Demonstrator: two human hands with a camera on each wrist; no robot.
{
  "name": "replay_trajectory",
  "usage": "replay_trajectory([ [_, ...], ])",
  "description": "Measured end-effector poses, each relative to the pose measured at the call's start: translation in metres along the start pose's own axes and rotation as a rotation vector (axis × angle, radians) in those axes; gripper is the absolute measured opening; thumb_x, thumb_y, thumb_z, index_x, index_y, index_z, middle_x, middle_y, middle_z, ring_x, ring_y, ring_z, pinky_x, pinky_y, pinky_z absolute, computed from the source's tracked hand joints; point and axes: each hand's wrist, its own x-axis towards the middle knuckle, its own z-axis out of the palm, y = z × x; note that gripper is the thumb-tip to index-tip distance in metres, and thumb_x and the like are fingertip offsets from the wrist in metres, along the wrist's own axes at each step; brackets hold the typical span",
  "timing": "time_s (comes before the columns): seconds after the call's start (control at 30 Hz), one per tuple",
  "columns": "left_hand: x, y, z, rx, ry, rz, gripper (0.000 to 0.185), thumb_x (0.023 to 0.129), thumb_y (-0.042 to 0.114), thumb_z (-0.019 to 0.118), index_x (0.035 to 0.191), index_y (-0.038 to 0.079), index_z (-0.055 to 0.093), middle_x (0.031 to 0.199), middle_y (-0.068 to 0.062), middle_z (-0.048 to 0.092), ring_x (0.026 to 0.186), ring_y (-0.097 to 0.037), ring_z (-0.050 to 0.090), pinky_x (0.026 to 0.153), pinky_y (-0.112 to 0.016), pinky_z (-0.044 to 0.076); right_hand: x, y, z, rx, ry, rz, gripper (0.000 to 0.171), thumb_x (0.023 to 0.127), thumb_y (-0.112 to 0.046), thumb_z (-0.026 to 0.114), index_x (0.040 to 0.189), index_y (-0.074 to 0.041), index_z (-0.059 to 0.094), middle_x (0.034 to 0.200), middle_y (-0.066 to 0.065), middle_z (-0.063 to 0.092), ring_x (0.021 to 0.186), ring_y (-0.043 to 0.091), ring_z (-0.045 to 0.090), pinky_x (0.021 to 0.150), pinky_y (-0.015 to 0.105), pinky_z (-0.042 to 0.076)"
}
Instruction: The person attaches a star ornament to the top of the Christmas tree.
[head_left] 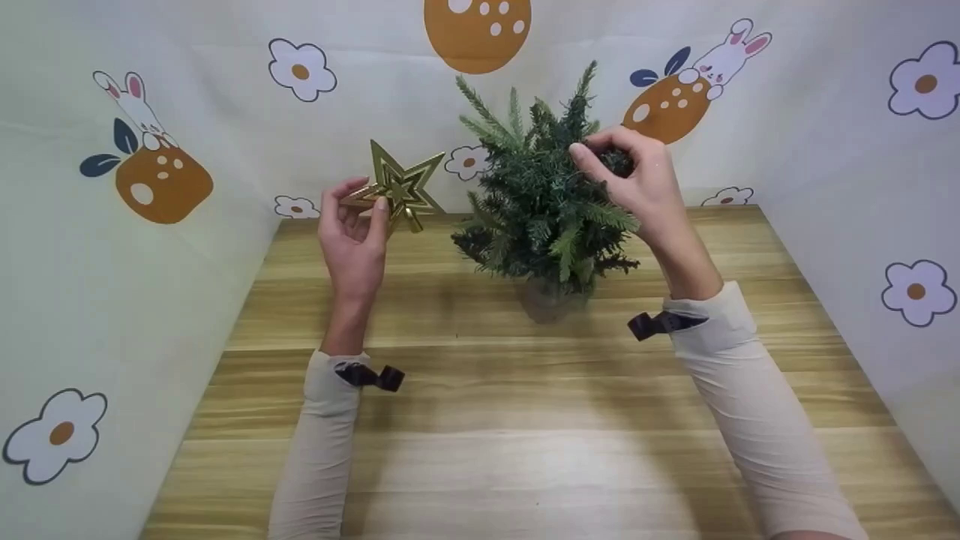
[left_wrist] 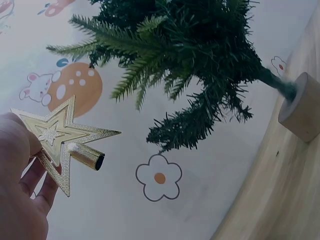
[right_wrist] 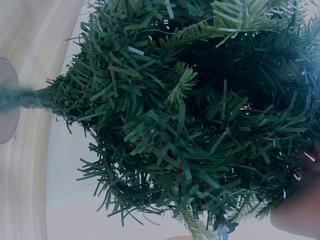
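1. Left of the small green tree (head_left: pixel 544 210), the left hand (head_left: pixel 352 232) pinches a gold star topper (head_left: pixel 397 187) by one point, held clear of the branches.
2. At the tree's upper right side, the right hand (head_left: pixel 637 184) has its fingers curled into the needles, gripping a branch.
3. Under the tree, its round wooden base (left_wrist: pixel 302 107) stands on the wooden table (head_left: pixel 525 450).

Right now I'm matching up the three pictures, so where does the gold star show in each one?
Head view: the gold star is left of centre, pinched by the left hand, beside the small tree.
Left wrist view: lower left, at the fingertips, its tube pointing right.
Right wrist view: not in it.
Shared landmark: the small tree fills every view.
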Motion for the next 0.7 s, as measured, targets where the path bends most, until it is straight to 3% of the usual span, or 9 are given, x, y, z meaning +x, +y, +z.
replay_trajectory([
  [0.27, -0.002, 0.013, 0.004, -0.032, -0.018, 0.008, 0.036, 0.090, -0.005, 0.068, 0.123, 0.000, 0.056, 0.117, -0.014, 0.062, 0.101, -0.028, 0.064, 0.089, -0.038, 0.061, -0.002, 0.001, 0.002, 0.026, 0.006, -0.005, 0.026, 0.094, -0.027, 0.072, 0.103, -0.003, 0.073, 0.098, 0.008, 0.070, 0.079, 0.015, 0.060, 0.066, 0.022, 0.053],
  [0.7, 0.000, 0.035, 0.014, -0.116, -0.038, 0.054, 0.034, 0.089, -0.008, 0.067, 0.121, 0.000, 0.056, 0.109, -0.015, 0.061, 0.098, -0.029, 0.063, 0.085, -0.041, 0.061, -0.003, 0.001, 0.003, 0.039, 0.007, -0.012, 0.025, 0.095, -0.025, 0.070, 0.103, -0.001, 0.072, 0.097, 0.008, 0.070, 0.077, 0.014, 0.060, 0.064, 0.022, 0.051],
])
